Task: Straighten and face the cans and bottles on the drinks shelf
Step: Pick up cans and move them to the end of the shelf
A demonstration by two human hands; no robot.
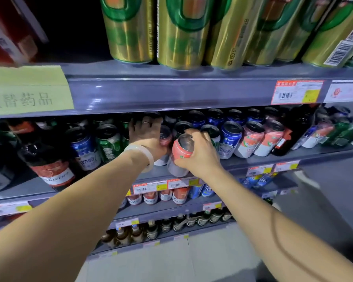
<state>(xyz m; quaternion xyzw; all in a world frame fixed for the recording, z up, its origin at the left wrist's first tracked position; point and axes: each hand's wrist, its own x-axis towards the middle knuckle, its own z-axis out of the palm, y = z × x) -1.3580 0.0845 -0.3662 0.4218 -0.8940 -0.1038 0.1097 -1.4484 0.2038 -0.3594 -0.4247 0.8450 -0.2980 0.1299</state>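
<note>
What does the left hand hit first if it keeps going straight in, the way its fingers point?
Probably the dark-topped cans at the back of the row. The left hand points into the shelf, its fingers already near them; depth under the shelf edge is unclear.

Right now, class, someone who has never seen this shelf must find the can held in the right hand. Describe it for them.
Start at the middle shelf, below the row of tall gold cans. At its front edge, near the centre, the right hand grips a red can from the side. Unlike its neighbours standing in rows, it is the only can tilted forward at the shelf's front edge.
</note>
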